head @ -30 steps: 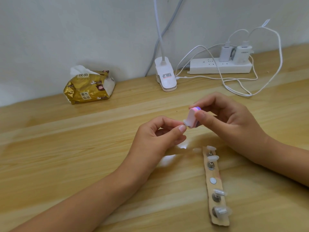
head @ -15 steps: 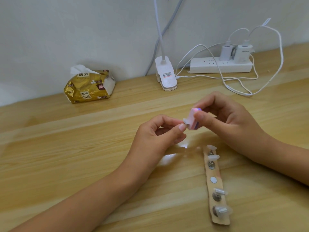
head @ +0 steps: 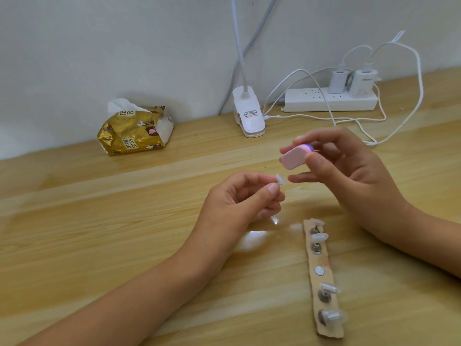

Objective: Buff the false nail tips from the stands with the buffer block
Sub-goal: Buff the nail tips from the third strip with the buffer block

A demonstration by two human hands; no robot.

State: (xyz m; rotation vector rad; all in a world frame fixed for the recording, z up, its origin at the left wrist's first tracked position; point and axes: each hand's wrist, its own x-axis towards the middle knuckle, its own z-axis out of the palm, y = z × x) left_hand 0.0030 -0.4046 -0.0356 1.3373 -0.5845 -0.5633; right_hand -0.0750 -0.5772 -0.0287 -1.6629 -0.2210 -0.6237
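Fingers (head: 273, 189) of your left hand (head: 239, 203) pinch a clear false nail tip (head: 280, 180), which projects up from the pinch. Your right hand (head: 349, 171) grips the pink buffer block (head: 294, 157), thumb over its right end. The block sits just above and right of the tip, not touching it, so its flat face should come down-left onto the tip. Four more nail tips (head: 319, 236) wait on the stand strip (head: 324, 278) below your right wrist.

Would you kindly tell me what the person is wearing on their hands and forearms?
Nothing visible: the left hand and right hand are ungloved, with no rings, and both forearms are bare, with no sleeves, watch or bracelet in view.
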